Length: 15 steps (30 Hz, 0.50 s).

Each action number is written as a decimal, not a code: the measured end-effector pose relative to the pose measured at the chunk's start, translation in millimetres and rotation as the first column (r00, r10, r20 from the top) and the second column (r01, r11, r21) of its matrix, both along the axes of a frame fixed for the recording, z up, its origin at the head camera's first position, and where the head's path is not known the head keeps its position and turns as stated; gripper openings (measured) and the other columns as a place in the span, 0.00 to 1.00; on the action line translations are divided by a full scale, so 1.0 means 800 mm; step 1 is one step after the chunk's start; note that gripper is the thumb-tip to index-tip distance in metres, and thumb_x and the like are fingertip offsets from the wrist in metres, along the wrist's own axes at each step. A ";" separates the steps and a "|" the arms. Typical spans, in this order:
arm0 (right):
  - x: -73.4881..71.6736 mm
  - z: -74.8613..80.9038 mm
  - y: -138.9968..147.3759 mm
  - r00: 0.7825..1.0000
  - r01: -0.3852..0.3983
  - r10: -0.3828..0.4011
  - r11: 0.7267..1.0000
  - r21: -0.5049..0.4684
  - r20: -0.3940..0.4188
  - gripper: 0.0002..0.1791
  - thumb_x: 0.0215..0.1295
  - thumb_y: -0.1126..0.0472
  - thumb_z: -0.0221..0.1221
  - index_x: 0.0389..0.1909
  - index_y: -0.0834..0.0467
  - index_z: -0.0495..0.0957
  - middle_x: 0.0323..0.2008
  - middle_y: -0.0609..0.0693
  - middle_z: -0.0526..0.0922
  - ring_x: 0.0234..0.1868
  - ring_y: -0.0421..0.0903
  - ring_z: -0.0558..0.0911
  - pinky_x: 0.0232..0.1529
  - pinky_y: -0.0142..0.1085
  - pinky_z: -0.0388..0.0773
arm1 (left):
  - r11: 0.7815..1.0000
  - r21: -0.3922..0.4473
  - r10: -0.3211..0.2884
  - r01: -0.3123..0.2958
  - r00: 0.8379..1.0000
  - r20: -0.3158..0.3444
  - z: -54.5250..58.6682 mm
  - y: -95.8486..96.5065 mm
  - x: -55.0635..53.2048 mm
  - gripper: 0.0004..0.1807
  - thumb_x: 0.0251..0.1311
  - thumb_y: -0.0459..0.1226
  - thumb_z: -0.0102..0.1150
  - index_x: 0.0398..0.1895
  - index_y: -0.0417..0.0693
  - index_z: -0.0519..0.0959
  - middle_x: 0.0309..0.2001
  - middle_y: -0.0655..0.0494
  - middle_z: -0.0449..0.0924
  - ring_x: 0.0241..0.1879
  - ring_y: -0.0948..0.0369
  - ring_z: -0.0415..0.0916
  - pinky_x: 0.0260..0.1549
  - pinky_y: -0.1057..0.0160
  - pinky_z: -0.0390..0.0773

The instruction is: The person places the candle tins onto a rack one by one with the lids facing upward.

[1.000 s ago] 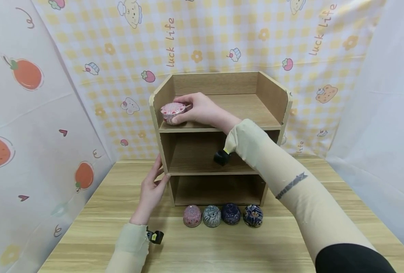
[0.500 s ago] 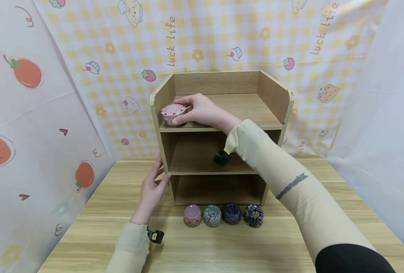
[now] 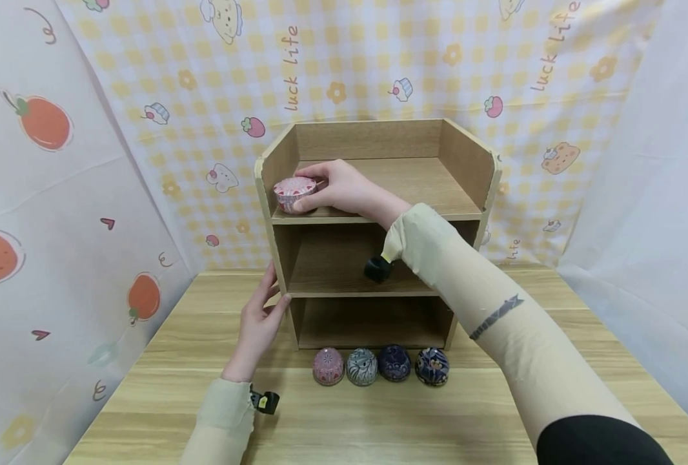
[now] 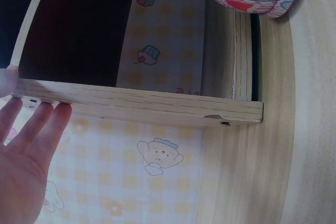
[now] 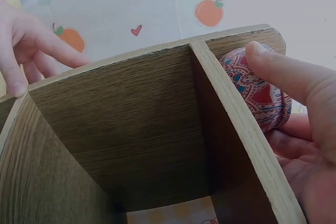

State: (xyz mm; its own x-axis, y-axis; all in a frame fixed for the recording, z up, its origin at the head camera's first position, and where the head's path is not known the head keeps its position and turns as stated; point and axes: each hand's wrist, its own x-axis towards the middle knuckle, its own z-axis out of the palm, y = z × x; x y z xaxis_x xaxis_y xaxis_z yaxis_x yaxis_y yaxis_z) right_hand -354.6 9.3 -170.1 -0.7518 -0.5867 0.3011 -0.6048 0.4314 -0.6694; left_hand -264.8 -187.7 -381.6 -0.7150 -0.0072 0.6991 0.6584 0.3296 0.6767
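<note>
In the head view my right hand (image 3: pixel 344 187) holds a round pink-and-red patterned tin (image 3: pixel 288 192) at the left front of the top shelf. The right wrist view has the thumb over this tin (image 5: pixel 252 87) and fingers beneath it, by the shelf's edge. My left hand (image 3: pixel 259 323) grips the left side panel of the wooden shelf unit (image 3: pixel 364 294), thumb on the front edge and fingers along the outer face. The left wrist view shows those fingers (image 4: pixel 39 129) against the panel.
Before the shelf stand a pink tin (image 3: pixel 328 367), a grey-green leafy tin (image 3: pixel 361 367), a dark blue tin (image 3: pixel 394 363) and a navy floral tin (image 3: pixel 432 367) in a row on the wood-grain table (image 3: pixel 332 426). Behind hangs a yellow checked cloth (image 3: pixel 373 58).
</note>
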 end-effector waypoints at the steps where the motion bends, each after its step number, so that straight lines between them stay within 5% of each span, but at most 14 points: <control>1: 0.000 0.000 0.000 1.000 -0.003 0.003 1.000 -0.002 0.002 0.40 0.51 0.48 0.73 0.65 0.55 0.72 0.56 0.46 0.79 0.51 0.37 0.74 0.55 0.29 0.68 | 1.000 -0.001 0.000 0.000 1.000 -0.002 0.000 0.000 0.000 0.36 0.59 0.19 0.57 0.71 0.35 0.58 0.65 0.34 0.65 0.54 0.37 0.72 0.41 0.74 0.78; 15: 0.001 -0.001 -0.001 1.000 -0.008 0.008 1.000 -0.004 0.021 0.40 0.52 0.49 0.72 0.67 0.55 0.71 0.58 0.47 0.77 0.53 0.37 0.74 0.56 0.29 0.67 | 1.000 0.003 -0.007 0.007 1.000 -0.001 -0.002 -0.002 0.000 0.36 0.60 0.19 0.56 0.72 0.36 0.57 0.66 0.35 0.64 0.54 0.37 0.72 0.41 0.74 0.77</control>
State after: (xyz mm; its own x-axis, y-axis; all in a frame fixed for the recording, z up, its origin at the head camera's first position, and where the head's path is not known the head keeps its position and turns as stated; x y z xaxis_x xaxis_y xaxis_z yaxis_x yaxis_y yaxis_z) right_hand -353.8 8.2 -171.1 -0.7530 -0.5918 0.2876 -0.5942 0.4238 -0.6837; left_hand -264.9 -189.5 -382.8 -0.7143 -0.0041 0.6998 0.6614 0.3227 0.6770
